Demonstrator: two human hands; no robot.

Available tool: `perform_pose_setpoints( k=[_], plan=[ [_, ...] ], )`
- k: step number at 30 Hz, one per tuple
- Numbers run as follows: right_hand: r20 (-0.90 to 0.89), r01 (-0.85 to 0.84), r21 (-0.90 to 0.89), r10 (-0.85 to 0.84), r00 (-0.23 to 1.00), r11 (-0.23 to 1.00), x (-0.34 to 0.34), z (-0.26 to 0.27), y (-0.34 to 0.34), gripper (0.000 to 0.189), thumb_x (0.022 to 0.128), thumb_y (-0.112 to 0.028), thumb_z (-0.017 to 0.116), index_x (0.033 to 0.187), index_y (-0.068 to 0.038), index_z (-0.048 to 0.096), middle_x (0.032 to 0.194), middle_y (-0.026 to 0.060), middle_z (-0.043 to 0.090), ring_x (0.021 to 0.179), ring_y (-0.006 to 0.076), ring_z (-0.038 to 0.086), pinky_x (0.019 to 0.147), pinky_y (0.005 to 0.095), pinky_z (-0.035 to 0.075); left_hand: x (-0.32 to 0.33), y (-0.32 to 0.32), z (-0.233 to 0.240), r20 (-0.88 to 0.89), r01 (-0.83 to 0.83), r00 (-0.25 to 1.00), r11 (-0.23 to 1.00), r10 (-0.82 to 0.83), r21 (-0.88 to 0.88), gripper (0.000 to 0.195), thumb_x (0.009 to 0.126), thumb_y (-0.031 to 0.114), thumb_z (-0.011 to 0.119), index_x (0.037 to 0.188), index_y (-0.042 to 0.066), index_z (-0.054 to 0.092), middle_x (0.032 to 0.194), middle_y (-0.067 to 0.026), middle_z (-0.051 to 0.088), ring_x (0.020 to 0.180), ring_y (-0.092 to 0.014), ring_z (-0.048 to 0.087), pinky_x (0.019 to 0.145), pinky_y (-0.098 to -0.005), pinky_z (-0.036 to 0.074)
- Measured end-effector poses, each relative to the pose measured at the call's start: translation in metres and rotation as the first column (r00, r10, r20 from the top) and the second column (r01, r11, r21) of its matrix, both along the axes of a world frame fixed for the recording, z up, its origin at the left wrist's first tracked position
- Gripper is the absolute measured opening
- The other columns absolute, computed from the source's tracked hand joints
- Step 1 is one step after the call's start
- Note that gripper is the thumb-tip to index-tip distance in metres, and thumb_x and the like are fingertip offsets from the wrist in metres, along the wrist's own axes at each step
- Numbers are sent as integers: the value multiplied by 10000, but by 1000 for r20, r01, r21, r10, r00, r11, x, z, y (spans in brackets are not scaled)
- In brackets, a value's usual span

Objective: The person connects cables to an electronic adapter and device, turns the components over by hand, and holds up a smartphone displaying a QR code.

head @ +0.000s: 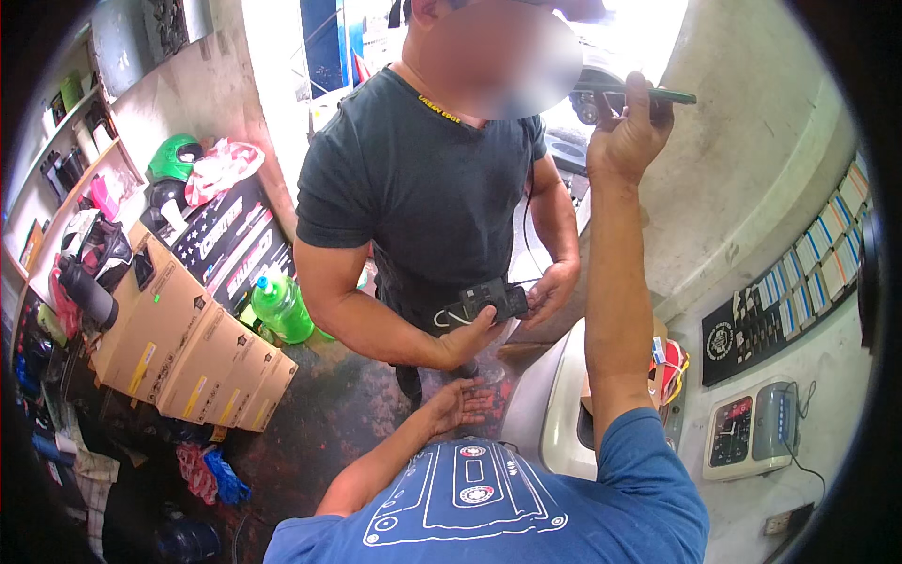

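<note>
My right hand (626, 137) is raised at the upper right and grips a thin, dark, flat device, probably a mobile phone (678, 95), seen nearly edge-on. Low in front of my chest, my left hand (459, 407) is held out with its fingers spread and nothing in it. Just beyond it, another person in a dark T-shirt (444, 190) faces me. That person's two hands hold a small black device (486, 299) with a white loop and a thin black cable. What kind of device it is cannot be told.
Stacked cardboard boxes (204, 352) and a green bottle (280, 307) stand on the left, below a green helmet (173, 156). A shelf (77, 151) lines the left wall. On the right are a white appliance-like body (539, 402), a wall clock (733, 426) and a black card rack (733, 345).
</note>
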State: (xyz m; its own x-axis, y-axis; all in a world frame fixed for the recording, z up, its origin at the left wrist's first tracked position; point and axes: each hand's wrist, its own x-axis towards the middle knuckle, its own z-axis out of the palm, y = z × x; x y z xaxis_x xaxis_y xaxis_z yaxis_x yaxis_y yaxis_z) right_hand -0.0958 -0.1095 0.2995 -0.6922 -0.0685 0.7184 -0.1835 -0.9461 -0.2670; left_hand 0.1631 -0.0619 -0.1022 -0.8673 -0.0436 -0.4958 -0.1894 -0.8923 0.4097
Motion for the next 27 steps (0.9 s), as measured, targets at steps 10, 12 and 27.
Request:
perform_pose_setpoints(
  k=[10, 12, 27],
  plan=[
    [39, -21, -45, 22, 999, 999, 4, 2, 0, 266, 825, -13, 730, 1022, -78, 563, 928, 6, 616, 788, 136, 633, 643, 280, 555, -1, -2, 8, 11, -9, 1000, 1000, 9, -21, 383, 962, 327, 540, 1288, 139, 466, 1201, -98, 565, 1112, -269, 590, 949, -461, 478],
    [-12, 6, 46, -5, 1000, 999, 0, -1, 1, 256, 866, -108, 725, 1067, -102, 566, 1022, -2, 599, 993, 143, 578, 746, 372, 558, -1, -1, 9, 11, -8, 1000, 1000, 8, -24, 388, 961, 328, 542, 1291, 138, 465, 1203, -99, 564, 1116, -270, 589, 951, -461, 477],
    [-7, -2, 32, 2, 1000, 999, -2, -2, 1, 276, 858, -121, 742, 1070, -99, 567, 1008, 1, 613, 977, 150, 587, 752, 369, 562, -4, -2, 12, 19, 1, 1000, 1000, -1, -31, 424, 960, 334, 553, 1313, 124, 447, 1217, -106, 552, 1113, -276, 589, 960, -469, 472]
  ],
)
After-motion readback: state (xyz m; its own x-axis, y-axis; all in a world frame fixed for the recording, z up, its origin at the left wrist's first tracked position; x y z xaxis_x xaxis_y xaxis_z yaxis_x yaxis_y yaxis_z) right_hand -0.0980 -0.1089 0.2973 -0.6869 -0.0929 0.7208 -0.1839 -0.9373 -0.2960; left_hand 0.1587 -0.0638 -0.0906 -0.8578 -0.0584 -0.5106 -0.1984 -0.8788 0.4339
